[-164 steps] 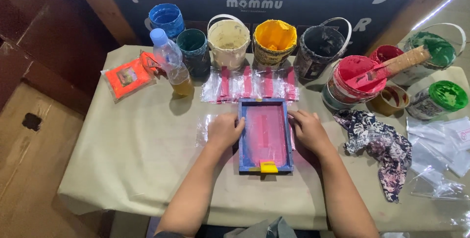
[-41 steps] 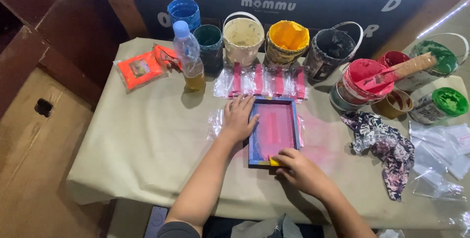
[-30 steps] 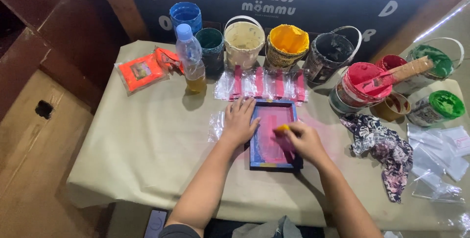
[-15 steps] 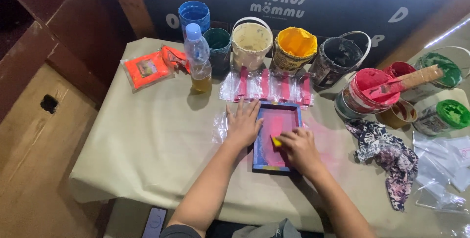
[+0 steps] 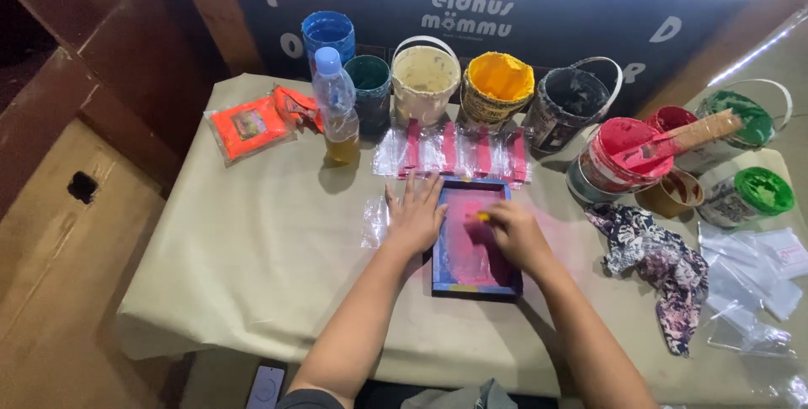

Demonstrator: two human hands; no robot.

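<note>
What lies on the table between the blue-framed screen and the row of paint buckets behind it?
In the head view, a row of clear plastic bags with pink stripes lies between the blue-framed screen and the paint buckets.

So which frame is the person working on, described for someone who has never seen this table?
Start at the row of paint buckets along the back of the cloth-covered table. Just in front lie clear bags with pink stripes, and nearer still the dark blue rectangular frame under both hands. It is the only framed, pink-smeared panel there.

paint buckets [image 5: 497, 89] crowd the back, bare table [image 5: 252, 249] left
</note>
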